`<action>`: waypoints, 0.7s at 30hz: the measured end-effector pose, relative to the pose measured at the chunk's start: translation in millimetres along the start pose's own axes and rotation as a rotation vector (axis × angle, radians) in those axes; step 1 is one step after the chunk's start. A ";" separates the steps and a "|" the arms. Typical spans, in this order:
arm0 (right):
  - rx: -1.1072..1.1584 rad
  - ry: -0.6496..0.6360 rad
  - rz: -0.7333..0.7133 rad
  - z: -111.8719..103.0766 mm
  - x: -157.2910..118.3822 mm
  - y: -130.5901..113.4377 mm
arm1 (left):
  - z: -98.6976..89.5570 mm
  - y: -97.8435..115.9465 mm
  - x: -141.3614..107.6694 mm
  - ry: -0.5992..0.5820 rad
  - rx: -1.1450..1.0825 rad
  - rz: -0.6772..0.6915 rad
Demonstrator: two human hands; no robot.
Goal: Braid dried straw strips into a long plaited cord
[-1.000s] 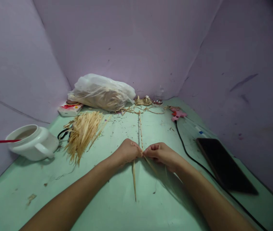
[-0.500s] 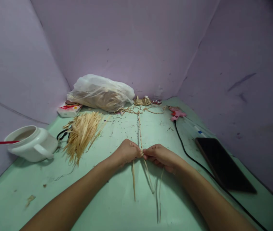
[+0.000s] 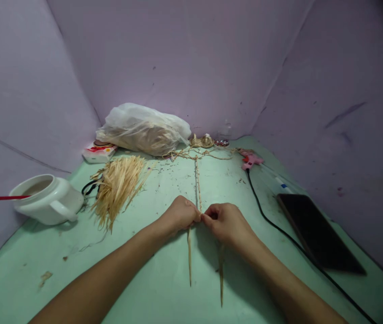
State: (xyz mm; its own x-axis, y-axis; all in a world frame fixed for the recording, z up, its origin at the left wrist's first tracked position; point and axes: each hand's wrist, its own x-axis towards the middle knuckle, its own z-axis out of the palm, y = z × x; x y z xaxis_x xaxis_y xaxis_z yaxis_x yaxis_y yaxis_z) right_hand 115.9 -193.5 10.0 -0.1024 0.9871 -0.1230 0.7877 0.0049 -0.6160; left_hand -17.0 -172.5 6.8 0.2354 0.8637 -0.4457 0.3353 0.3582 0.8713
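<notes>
A thin braided straw cord [image 3: 198, 180] runs from the back of the green table down to my hands. My left hand [image 3: 182, 213] is closed on the cord's near end, and one loose strand [image 3: 189, 256] hangs below it. Close beside it on the right, my right hand [image 3: 223, 220] pinches at the same end with thumb and forefinger. Another strand [image 3: 221, 276] hangs under my right hand. The fingertips nearly meet and hide the point where the strands cross.
Left on the green table [image 3: 164, 288] are a bundle of straw strips [image 3: 119, 186] and a white pot [image 3: 51, 200]. A plastic bag [image 3: 144, 130] lies behind. On the right are a pink glue gun [image 3: 251, 159], its black cable and a dark tablet [image 3: 318, 231].
My right hand has turned, with its knuckles raised and its fingers more curled. The strands hanging near it have shifted. The whole view has moved slightly.
</notes>
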 end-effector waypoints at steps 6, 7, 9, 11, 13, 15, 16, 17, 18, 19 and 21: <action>-0.260 0.165 -0.141 3.2 -16.3 -9.7 | -0.7 11.2 -8.0 -0.004 -0.046 -0.060; -0.284 0.180 -0.154 4.9 -18.5 -11.1 | -0.5 12.1 -8.4 0.002 -0.051 -0.083; -0.315 0.180 -0.179 8.3 -21.7 -13.2 | 0.4 12.8 -8.5 0.006 -0.068 -0.117; -0.335 0.169 -0.200 11.2 -23.0 -13.7 | 1.3 12.5 -8.4 0.009 -0.078 -0.125; -0.362 0.160 -0.231 13.2 -22.6 -12.7 | 1.2 11.5 -8.3 0.017 -0.060 -0.100; -0.400 0.142 -0.275 14.6 -21.3 -10.7 | -0.4 9.5 -7.7 0.012 -0.032 -0.049; -0.424 0.130 -0.299 15.1 -20.7 -9.8 | -1.8 8.1 -6.9 0.001 -0.021 -0.026; -0.448 0.117 -0.320 15.4 -20.3 -9.1 | -3.3 6.6 -5.9 -0.013 -0.016 -0.008; -0.470 0.103 -0.337 15.5 -20.1 -8.7 | -5.0 4.9 -4.6 -0.030 -0.016 0.004; -0.487 0.091 -0.351 15.3 -20.3 -8.9 | -6.5 3.4 -3.2 -0.046 -0.020 0.009; -0.503 0.062 -0.372 13.8 -21.6 -10.3 | -8.8 1.0 -0.6 -0.064 -0.031 0.006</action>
State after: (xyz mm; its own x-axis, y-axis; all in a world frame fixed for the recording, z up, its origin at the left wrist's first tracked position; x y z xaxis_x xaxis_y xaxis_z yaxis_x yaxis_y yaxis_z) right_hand 101.6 -217.1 8.3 -0.4009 0.9122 0.0840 0.8971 0.4096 -0.1655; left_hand -24.8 -169.5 9.8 0.2960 0.8417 -0.4516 0.3054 0.3646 0.8797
